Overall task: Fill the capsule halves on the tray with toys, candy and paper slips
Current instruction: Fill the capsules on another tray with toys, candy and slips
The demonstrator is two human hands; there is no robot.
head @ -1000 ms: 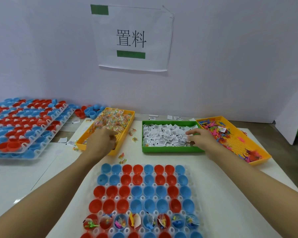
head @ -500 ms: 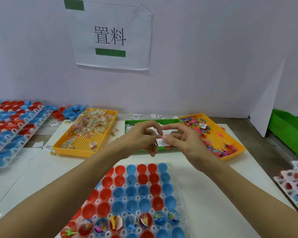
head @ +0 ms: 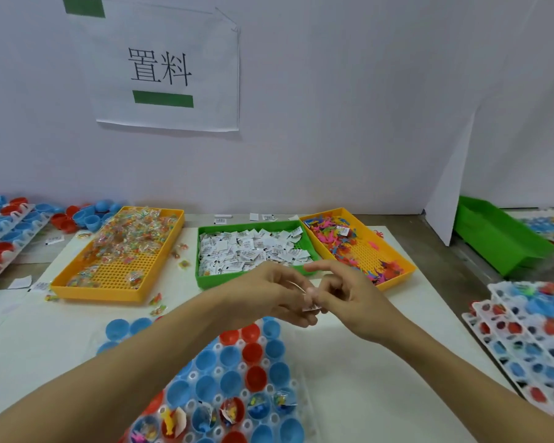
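Note:
My left hand [head: 269,298] and my right hand [head: 349,295] meet above the far edge of the capsule tray [head: 298,388], both pinching small white paper slips [head: 312,306] between their fingertips. The clear tray holds red and blue capsule halves [head: 253,353]; most are empty, while the nearest rows hold toys, candy and slips [head: 231,414]. Beyond the hands sit an orange tray of wrapped candy [head: 77,284], a green tray of paper slips [head: 202,279] and an orange tray of small plastic toys [head: 400,276].
Stacked trays of capsule halves lie at the left [head: 7,231] and at the right [head: 525,340]. Loose capsule halves [head: 87,215] sit behind the candy tray. A green bin [head: 499,241] stands at the right. Stray candies [head: 157,310] lie on the table.
My hands left the candy and slip trays and came together over the capsule tray with paper slips between them. The camera has turned to the right.

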